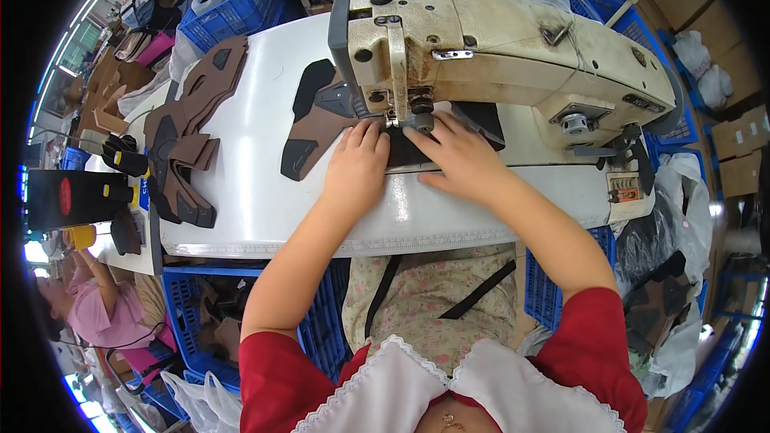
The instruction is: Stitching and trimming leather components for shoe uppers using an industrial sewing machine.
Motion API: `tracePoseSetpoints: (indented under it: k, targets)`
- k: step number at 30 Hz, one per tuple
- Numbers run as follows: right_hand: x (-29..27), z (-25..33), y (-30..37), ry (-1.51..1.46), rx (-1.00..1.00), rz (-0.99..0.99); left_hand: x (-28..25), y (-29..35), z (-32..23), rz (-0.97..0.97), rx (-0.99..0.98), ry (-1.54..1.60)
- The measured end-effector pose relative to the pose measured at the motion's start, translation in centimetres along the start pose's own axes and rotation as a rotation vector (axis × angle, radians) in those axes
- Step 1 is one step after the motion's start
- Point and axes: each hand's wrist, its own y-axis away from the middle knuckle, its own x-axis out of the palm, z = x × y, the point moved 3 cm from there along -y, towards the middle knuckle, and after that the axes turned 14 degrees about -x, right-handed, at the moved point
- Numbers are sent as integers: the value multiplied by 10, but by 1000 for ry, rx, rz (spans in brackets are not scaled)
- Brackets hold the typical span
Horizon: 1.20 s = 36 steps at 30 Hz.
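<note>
An industrial sewing machine (497,40), cream and worn, stands over a white work table (253,208). Under its needle area lies a brown and black cut shoe-upper piece (317,140), reaching out to the left. My left hand (358,162) lies flat with fingers stretched forward, its tips on the piece just left of the presser foot (391,119). Spread fingers of my right hand (459,156) rest on and beside the dark material to the right of the foot. The needle tip is too small to make out.
A stack of brown and black cut pieces (180,140) lies at the table's left. Blue crates (233,4) stand behind and below the table, and plastic bags (682,216) hang at the right. Another person (112,305) sits at the far left.
</note>
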Motion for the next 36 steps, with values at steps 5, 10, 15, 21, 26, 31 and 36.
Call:
tracePoseSetpoints:
  k: [5, 10, 15, 21, 26, 31, 36]
  targets:
    - [14, -22, -18, -152, 25, 272, 11, -3, 4, -64, 6, 9]
    - [23, -11, -15, 16, -53, 384, 13, -4, 12, -46, 11, 148]
    - [28, -6, -16, 81, -39, 181, 9, -5, 19, -3, 23, 222]
    - [35, -16, -12, 14, -77, 168, 7, -13, 35, -4, 109, 284]
    - [36, -18, -9, 45, -120, 156, 7, -17, 42, 17, 109, 338]
    - [38, -20, -8, 108, -161, 149, 8, -18, 46, 12, 136, 371]
    - [38, -21, -6, 115, -147, 156, 10, -17, 46, -4, 164, 361]
